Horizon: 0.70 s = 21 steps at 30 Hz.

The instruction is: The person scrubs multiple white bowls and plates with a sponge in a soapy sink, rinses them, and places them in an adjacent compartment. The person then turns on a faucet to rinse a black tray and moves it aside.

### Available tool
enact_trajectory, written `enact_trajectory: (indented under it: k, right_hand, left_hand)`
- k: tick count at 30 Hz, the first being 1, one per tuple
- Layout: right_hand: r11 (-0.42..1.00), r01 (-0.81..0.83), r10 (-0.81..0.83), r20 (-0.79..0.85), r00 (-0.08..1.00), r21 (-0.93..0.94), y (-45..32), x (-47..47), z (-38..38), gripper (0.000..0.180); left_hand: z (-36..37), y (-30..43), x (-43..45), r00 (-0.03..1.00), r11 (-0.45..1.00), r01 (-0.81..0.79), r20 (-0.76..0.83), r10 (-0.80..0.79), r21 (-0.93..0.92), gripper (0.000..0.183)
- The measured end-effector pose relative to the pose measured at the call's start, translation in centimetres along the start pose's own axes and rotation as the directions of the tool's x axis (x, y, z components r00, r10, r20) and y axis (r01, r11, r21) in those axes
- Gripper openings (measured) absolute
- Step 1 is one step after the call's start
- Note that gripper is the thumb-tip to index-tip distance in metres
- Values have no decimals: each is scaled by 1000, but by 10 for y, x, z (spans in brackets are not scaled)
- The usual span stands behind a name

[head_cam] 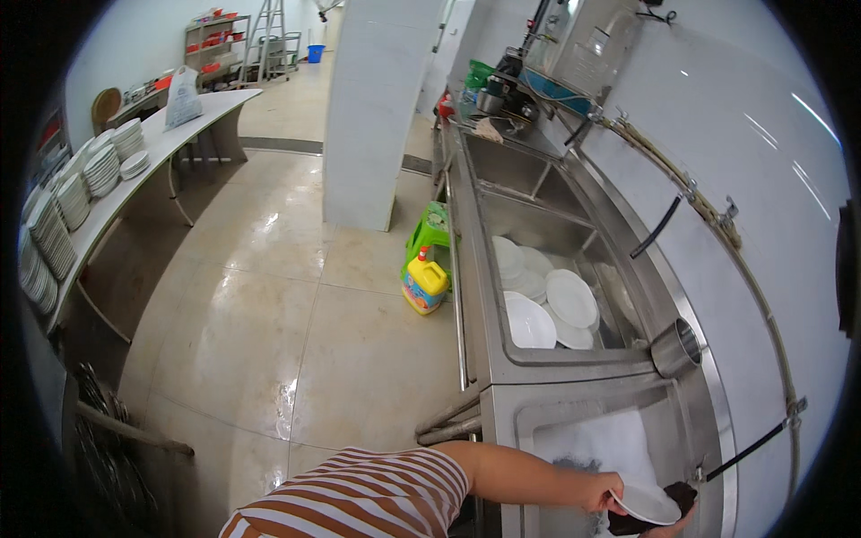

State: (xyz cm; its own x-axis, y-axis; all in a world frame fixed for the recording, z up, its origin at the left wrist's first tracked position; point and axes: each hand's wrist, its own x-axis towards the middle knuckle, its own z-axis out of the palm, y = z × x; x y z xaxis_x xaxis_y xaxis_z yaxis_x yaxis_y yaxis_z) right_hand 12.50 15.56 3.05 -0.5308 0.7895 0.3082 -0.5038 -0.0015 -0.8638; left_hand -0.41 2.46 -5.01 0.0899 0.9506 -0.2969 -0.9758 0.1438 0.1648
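Note:
Over the foamy near sink basin (528, 430), my left hand (605, 494) grips the rim of a white plate (649, 506), which is tilted. My right hand (676, 526) is mostly cut off by the bottom edge of the view. It holds a dark brown scrubbing cloth (685, 495) against the underside of the plate. White suds (605, 437) cover much of this basin, with a greyish patch of water near my left forearm. Beyond it, a second basin (538, 218) contains several white plates (572, 299) lying loosely over each other.
A steel cup (675, 350) stands on the ledge between the basins. Black hoses (656, 228) hang from the wall pipe. Yellow detergent jug (425, 282) and green stool (430, 232) stand on the floor beside the sink. Stacked plates (101, 171) line the left table (151, 158). A white pillar (377, 114) rises ahead.

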Motion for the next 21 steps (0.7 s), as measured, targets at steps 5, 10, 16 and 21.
enact_trajectory:
  k: [5, 10, 16, 21]
  right_hand:
    - [996, -90, 92, -80, 993, 30, 34, 13, -45, 34]
    - [977, -192, 208, -230, 951, 91, 57, 9, -70, 44]
    - [952, -206, 265, -271, 925, 227, 91, 4, -159, 54]
    - [901, -434, 393, -384, 836, -24, 60, -26, -27, 38]
  left_hand:
    - [-8, 10, -13, 976, 984, 75, 189, -106, 163, 20]
    - [-18, 2, -1, 972, 971, 85, 197, -131, 223, 24]
    - [-14, 6, -19, 908, 503, -346, 417, -32, 792, 35]
    - [-4, 6, -18, 841, 930, 243, 418, -344, 276, 64]
